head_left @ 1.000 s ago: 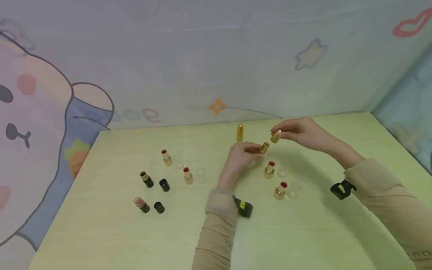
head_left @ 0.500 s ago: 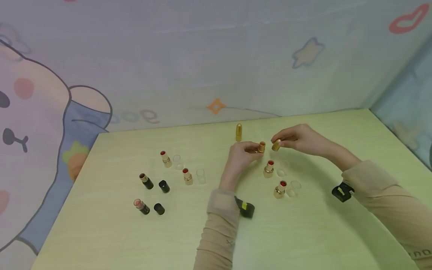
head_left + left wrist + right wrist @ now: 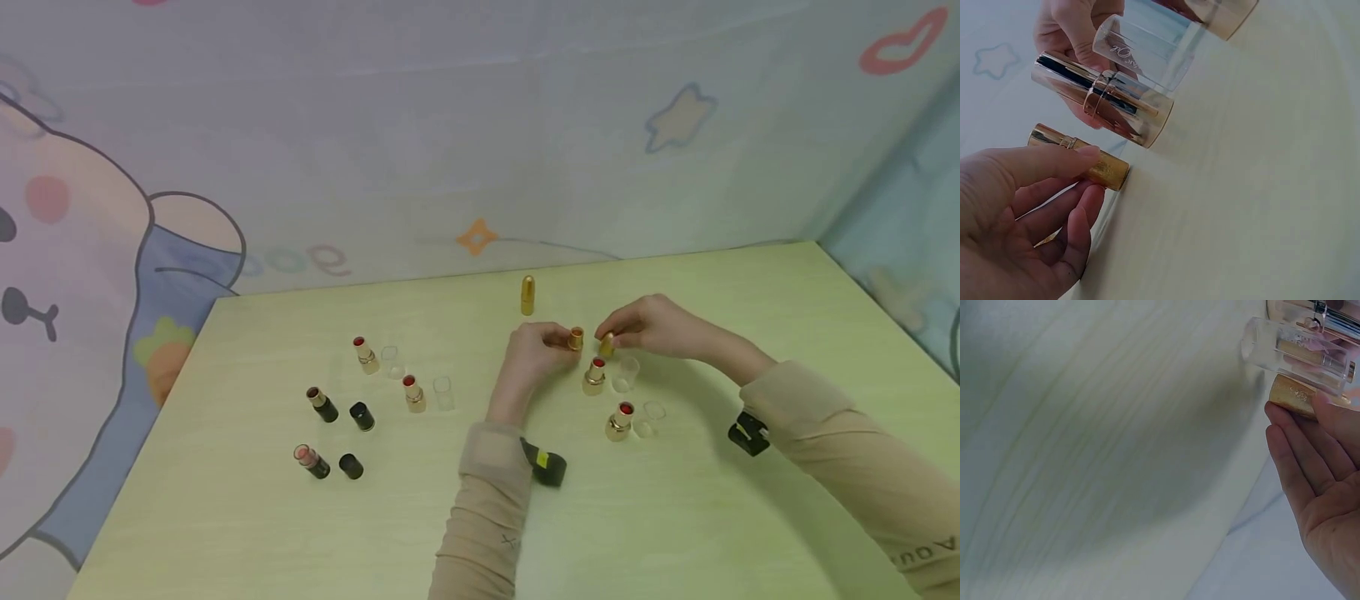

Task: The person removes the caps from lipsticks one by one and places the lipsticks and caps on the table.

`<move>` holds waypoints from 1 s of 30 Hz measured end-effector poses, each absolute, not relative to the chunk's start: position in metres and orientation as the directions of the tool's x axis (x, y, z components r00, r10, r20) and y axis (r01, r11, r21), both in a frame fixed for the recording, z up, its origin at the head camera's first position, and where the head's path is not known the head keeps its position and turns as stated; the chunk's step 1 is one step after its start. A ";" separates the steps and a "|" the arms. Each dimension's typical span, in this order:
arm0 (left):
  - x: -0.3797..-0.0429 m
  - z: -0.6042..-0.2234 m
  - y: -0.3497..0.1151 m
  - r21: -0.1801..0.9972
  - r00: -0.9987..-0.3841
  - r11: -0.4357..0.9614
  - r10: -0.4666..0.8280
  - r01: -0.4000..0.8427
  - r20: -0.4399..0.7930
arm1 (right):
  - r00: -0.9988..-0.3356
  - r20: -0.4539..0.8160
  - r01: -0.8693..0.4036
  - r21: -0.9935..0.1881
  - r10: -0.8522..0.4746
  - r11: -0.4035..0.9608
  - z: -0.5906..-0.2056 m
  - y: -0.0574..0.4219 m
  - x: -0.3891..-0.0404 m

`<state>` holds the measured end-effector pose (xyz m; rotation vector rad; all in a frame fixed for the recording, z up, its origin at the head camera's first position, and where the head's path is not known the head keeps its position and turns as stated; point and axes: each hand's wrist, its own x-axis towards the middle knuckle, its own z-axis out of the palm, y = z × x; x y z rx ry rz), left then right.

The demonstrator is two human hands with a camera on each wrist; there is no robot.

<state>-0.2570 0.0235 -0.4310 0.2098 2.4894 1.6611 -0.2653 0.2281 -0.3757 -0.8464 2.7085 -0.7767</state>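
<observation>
In the head view my left hand (image 3: 534,354) pinches a gold lipstick tube (image 3: 575,338), uncapped, with an orange-red tip showing. The left wrist view shows thumb and fingers around this lipstick tube (image 3: 1107,169), its base close to the table. To the right, my right hand (image 3: 656,327) pinches a rounded gold cap (image 3: 607,345) between thumb and fingers, low over the table. In the right wrist view the gold cap (image 3: 1291,397) lies beside a clear cap (image 3: 1297,356). Just in front of both hands stands a red lipstick (image 3: 594,379) in a shiny gold base.
A capped gold lipstick (image 3: 528,296) stands at the back. Another red lipstick (image 3: 619,423) stands in front with a clear cap (image 3: 648,419). Further left are red lipsticks (image 3: 414,394) with clear caps and black-based lipsticks (image 3: 322,406) with black caps (image 3: 362,416).
My right hand has lowered the gold cap towards the table, beside the clear cap. My left hand has brought the lipstick tube upright and slightly lower.
</observation>
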 end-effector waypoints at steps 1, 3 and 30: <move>-0.257 -0.431 0.024 0.923 -0.980 0.384 0.196 0.037 -0.043 | -0.813 -0.031 -0.479 -0.531 -0.581 0.699 -0.377 0.228 -0.265; -0.257 -0.431 0.024 0.920 -0.979 0.391 0.200 0.039 -0.043 | -0.810 -0.032 -0.487 -0.520 -0.585 0.702 -0.379 0.229 -0.266; -0.255 -0.433 0.013 0.926 -0.969 0.378 0.234 0.020 -0.075 | -0.805 -0.062 -0.479 -0.518 -0.589 0.709 -0.384 0.220 -0.262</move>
